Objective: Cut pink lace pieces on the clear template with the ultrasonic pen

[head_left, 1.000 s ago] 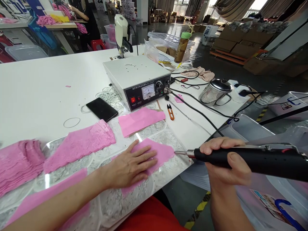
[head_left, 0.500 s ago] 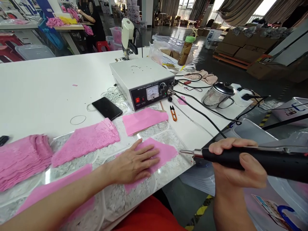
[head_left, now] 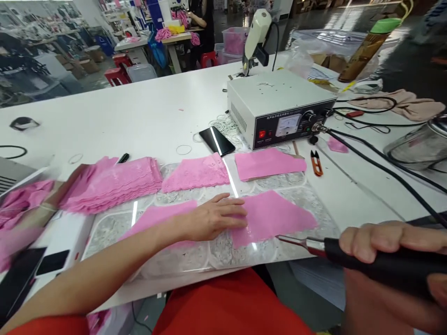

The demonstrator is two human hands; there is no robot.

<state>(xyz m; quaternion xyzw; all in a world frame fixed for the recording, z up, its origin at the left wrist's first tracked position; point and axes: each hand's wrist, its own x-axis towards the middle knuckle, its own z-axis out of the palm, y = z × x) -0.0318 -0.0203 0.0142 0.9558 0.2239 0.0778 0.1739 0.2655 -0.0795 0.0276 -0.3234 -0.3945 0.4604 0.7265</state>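
My left hand [head_left: 218, 216] lies flat, fingers spread, on the left part of a pink cloth piece [head_left: 272, 218] on the marbled board [head_left: 226, 253]. In my right hand [head_left: 387, 242] is a black pen-like tool [head_left: 370, 260] with a metal tip, which points left at the lower edge of that piece. Another pink piece [head_left: 157, 216] lies partly under my left forearm. Behind lie a plain pink strip [head_left: 268, 164], a lace-edged piece [head_left: 199, 172] and a stack of lace-edged pieces [head_left: 122, 181].
A control box [head_left: 279, 102] with dials and cables stands behind the board. Orange snips [head_left: 316, 164], a black phone [head_left: 217, 141], a glass mug [head_left: 415, 144] and a bottle [head_left: 366, 51] are around it. Far back, a person [head_left: 202, 28] is at another table.
The view has swung left. My left hand has shifted to the left end of the pink piece, uncovering more of it. The tool's tip has moved from the right corner to the lower edge.
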